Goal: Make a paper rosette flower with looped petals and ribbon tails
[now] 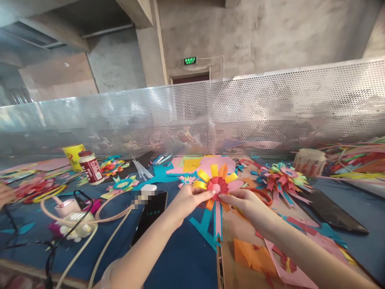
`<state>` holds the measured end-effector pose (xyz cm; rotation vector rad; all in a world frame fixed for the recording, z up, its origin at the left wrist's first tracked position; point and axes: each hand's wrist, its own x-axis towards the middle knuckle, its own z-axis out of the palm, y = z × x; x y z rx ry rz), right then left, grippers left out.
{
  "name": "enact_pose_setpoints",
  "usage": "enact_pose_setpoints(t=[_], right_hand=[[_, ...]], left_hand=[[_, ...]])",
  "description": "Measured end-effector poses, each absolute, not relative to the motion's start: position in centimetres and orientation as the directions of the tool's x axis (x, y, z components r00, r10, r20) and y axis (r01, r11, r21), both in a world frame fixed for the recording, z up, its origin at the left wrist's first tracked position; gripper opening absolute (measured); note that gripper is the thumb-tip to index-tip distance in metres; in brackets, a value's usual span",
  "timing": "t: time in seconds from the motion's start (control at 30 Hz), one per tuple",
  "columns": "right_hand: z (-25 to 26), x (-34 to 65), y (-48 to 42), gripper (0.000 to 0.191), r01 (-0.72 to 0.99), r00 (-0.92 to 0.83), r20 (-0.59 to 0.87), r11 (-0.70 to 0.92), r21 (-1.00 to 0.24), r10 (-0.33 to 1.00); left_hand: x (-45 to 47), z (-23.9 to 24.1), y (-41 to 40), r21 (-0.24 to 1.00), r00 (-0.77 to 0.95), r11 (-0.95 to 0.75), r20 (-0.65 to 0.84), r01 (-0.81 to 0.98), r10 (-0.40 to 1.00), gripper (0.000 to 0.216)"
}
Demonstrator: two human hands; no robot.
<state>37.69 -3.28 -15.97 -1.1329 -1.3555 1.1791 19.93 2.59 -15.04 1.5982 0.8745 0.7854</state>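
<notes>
A paper flower (217,181) with yellow, orange and pink looped petals and a red pleated centre lies on the table in front of me. My left hand (189,199) pinches its lower left edge with thumb and fingers. My right hand (243,200) pinches its lower right edge, fingertips pressed at the red centre. A pink and teal paper strip (217,224) hangs down from the flower between my hands.
A black phone (150,214) lies left of my left arm, another phone (331,212) at the right. A finished multicoloured flower (281,178), a red-labelled bottle (90,167), a yellow cup (72,154), cables and paper scraps (255,257) cover the blue table. A perforated metal screen (210,116) stands behind. Another person's hand (6,194) shows at far left.
</notes>
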Motion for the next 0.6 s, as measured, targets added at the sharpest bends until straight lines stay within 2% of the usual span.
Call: enact_pose_setpoints(t=[0.23,0.37,0.43,0.53,0.6], right_hand=[[-16.3,38.1,-2.8,0.037,-0.029,-0.024,0.071,0.07,-0.997,0.997],[-16.5,39.0,-1.8,0.035,-0.042,0.112,0.112,0.117,-0.992,0.987],[-16.8,39.5,-1.4,0.036,-0.029,0.154,0.125,0.131,-0.991,0.98],[-17.0,40.1,-1.1,0.038,-0.046,0.16,0.125,0.133,-0.99,0.979],[-17.1,40.4,-1.0,0.036,-0.074,0.159,0.115,0.128,-0.989,0.981]], left_hand=[[19.6,-14.7,2.3,0.986,0.567,-0.084,-0.011,0.142,0.824,0.042],[18.6,-14.2,2.6,0.951,0.768,-0.135,-0.137,0.279,0.626,0.04],[18.1,-14.0,2.6,0.912,0.801,-0.168,-0.225,0.373,0.555,0.033],[17.0,-13.6,2.1,0.858,0.74,-0.21,-0.252,0.469,0.623,0.026],[16.2,-13.4,1.4,0.8,0.641,-0.291,-0.147,0.525,0.753,0.026]])
